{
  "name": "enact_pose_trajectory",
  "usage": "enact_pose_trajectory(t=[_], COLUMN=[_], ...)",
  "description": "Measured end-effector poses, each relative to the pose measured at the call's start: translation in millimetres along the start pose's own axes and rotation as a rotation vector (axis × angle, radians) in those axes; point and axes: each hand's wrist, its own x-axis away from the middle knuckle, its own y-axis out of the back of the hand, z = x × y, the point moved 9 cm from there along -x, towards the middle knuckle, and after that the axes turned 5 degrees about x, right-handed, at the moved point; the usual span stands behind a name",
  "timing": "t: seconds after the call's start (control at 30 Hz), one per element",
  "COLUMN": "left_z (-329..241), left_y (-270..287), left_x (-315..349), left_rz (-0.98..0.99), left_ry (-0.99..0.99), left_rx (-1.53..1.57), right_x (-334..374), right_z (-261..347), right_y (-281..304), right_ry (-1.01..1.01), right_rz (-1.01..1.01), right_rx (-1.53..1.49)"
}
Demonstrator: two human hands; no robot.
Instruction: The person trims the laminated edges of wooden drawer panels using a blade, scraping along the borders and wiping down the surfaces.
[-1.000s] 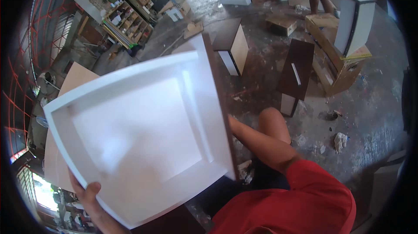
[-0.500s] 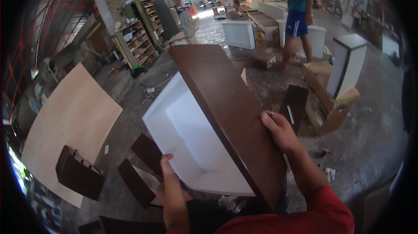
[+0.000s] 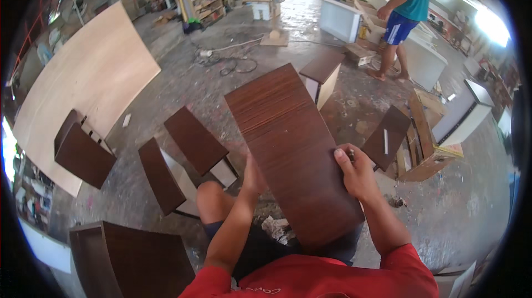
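A drawer with a dark brown wood-grain front lies tilted over my lap, its brown face turned up and its white inside hidden. My right hand grips its right edge, thumb on the brown face. A small dark thing shows by the right fingers, too small to name. My left hand supports the drawer's left side, its fingers partly hidden behind the panel. Crumpled paper lies below, between my legs.
Brown-fronted drawers stand on the floor to the left, with a curved plywood sheet behind. A brown cabinet piece is near left. At right are a cardboard box and a white drawer. Beyond, a person stands barefoot.
The drawer has turned so its brown front faces up and its white inside is out of sight. My left hand has shifted along its side. The person beyond has turned and bent an arm.
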Motion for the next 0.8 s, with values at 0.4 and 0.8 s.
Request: enact_pose_trajectory(t=[0.4,0.8], left_z=[-92.7,-22.4], left_y=[44.5,151.0], left_x=[205.7,314.0], left_rz=[-0.215,-0.867], left_ry=[-0.789,-0.136], left_rx=[-1.141,-1.077], right_x=[-157.4,-359.7], right_z=[-75.8,-136.9], right_y=[-145.1,-339.8], right_ry=[0.095,0.136], right_rz=[0.008,0.101], right_rx=[0.353,0.374])
